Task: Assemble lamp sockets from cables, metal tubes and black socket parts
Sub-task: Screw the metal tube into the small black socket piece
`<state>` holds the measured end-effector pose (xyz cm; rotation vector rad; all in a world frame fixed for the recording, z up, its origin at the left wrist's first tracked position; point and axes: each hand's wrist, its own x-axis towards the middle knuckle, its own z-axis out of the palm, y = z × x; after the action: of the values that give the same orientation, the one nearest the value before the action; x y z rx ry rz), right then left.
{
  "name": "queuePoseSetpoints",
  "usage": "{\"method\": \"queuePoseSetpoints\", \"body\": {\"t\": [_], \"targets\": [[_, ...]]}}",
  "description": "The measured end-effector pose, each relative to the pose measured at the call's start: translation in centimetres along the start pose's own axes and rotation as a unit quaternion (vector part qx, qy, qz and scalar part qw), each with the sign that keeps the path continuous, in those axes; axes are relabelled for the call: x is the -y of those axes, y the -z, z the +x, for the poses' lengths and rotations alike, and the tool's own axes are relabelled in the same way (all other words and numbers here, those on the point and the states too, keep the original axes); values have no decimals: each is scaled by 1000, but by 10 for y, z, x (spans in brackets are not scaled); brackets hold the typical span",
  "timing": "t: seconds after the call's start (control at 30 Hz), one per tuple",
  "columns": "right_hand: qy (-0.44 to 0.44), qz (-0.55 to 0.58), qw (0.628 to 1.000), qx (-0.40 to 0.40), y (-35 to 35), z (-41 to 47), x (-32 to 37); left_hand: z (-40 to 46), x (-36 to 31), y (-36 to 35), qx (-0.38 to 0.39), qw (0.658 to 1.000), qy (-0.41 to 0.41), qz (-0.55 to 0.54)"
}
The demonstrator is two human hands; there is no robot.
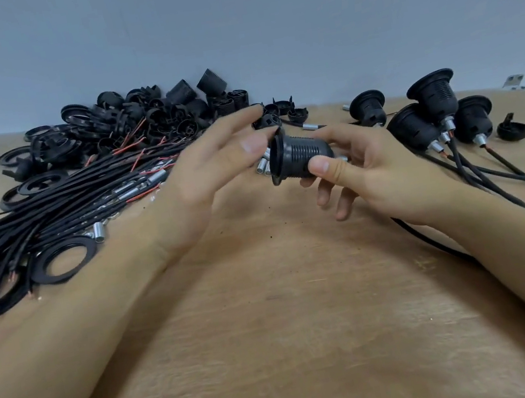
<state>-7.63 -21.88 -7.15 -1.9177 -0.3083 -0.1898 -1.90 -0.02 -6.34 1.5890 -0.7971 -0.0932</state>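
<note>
Socket (299, 158) in right hand (372, 177), cable end hidden behind palm

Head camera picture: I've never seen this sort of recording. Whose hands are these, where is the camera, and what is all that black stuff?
There is no machine: a person wears one camera on the head, looking down at a wooden table. The right hand grips a black threaded socket; the left hand touches its flared rim with straight fingers. On the left lie a bundle of black cables, small metal tubes and a pile of black socket parts. On the right stand finished sockets with cables attached.
</note>
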Motion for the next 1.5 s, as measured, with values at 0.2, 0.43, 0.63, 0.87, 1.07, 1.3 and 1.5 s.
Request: {"method": "queuePoseSetpoints", "body": {"t": [0.2,0.43,0.63,0.87,1.07,1.3,1.5], "targets": [[-26,-55,987,-150,12,8,-1,-2,-14,10,-119,983,-59,-126],[-178,-399,864,-249,54,13,-16,-4,8,-4,-108,967,-11,232],[-37,-435,876,-208,30,12,-15,5,16,26,-105,864,22,492],[86,-430,899,14,-15,13,-2,7,20,30,-104,816,59,565],[43,-453,889,43,-13,22,-8,7,23,46,-111,801,158,566],[20,-391,919,-47,-8,23,-11,16,29,42,-133,828,31,544],[44,-357,930,-70,-10,21,-13,23,44,25,-11,816,49,575]]}}
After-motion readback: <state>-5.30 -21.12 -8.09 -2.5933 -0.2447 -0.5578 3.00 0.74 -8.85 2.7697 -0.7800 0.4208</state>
